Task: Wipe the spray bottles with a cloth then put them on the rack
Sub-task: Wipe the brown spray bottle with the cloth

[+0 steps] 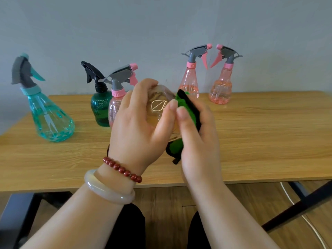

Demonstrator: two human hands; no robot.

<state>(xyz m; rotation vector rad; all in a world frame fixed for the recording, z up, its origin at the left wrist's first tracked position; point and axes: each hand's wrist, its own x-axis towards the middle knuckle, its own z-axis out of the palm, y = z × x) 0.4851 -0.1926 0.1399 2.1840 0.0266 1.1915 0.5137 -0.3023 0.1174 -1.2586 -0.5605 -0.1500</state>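
My left hand grips a clear pale spray bottle held above the table, bottom toward me. My right hand holds a green and black cloth pressed against the bottle's right side. On the wooden table stand a teal bottle at the left, a dark green bottle and a pink bottle behind my left hand, and two more pink bottles at the back right. No rack is in view.
A grey wall rises behind the table. Black table legs and a white cable lie on the wooden floor at the right. My knees in dark trousers show below the table's front edge.
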